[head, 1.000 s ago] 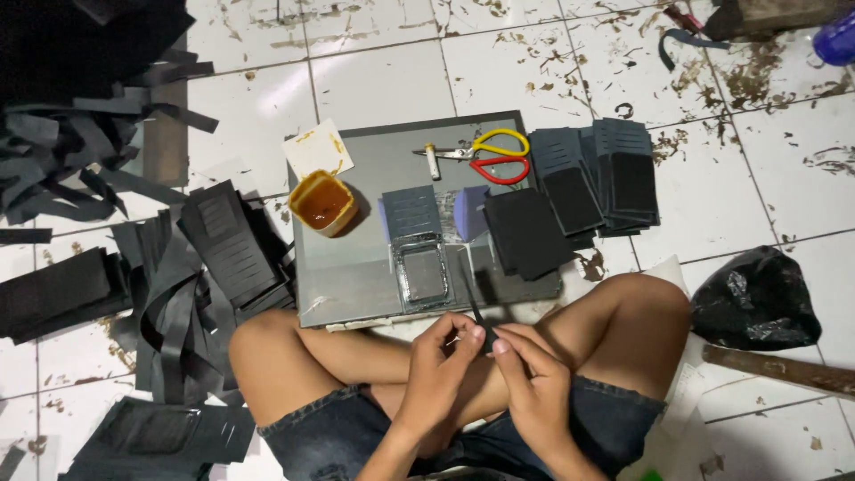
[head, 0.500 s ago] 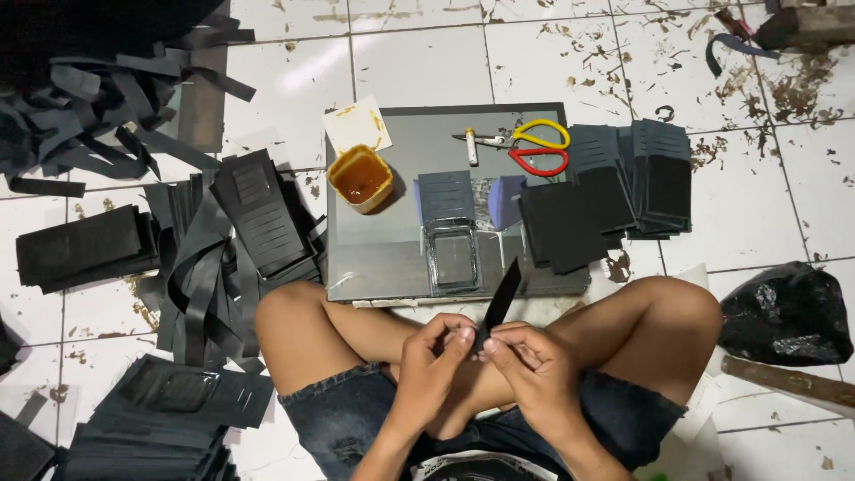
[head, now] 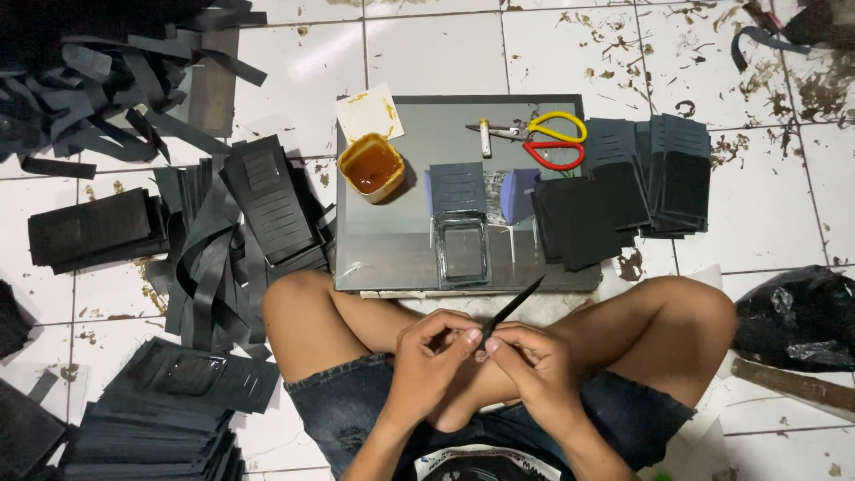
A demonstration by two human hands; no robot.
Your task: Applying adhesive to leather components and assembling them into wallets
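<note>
I sit cross-legged on a tiled floor. My left hand (head: 434, 356) and my right hand (head: 527, 361) meet over my lap, and both pinch the lower end of a thin black strip (head: 515, 308) that points up and to the right. Just beyond my knees lies a grey work board (head: 401, 245). On it stand an orange tub of amber glue (head: 370, 167), a dark slotted panel with a clear window piece (head: 462, 245), a small brush (head: 485, 137) and scissors with yellow and red handles (head: 552, 141).
Stacks of black cut panels (head: 637, 183) overlap the board's right edge. More black panels and strips (head: 227, 236) are heaped at left, with another pile (head: 169, 414) at lower left. A black plastic bag (head: 797, 316) and a wooden stick (head: 788, 381) lie at right.
The view has shifted so that the board and piles sit further right and lower. The strip in my hands has tilted further to the right.
</note>
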